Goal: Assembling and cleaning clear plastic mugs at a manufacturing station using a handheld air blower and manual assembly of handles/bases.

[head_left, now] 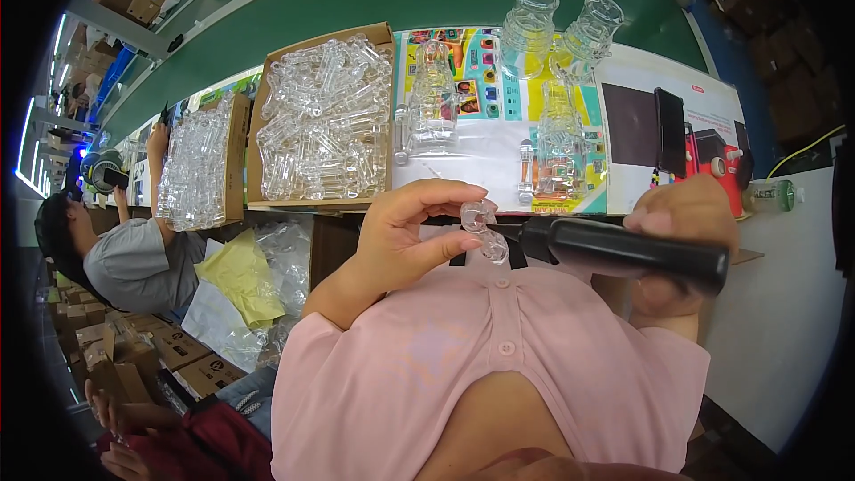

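In my left hand [396,233], a small curved piece of clear glass [493,248] is pinched between thumb and fingers, close in front of my chest. My right hand [690,214] grips a black squeeze bottle [623,251], tipped sideways so that its narrow nozzle points left. The nozzle tip is at the glass piece; whether they touch I cannot tell. Just beyond, at the table's near side, are a clear glass vessel [434,107] and another glass vessel [559,147], each with a small glass tube beside it.
Left of the vessels stands a cardboard box [255,165] heaped with clear glass tubes; a second box [235,160] is further left. Two tall glass vessels [527,31] [591,27] stand at the back. A dark phone-like slab [670,132] is at right. A co-worker [134,263] sits at left.
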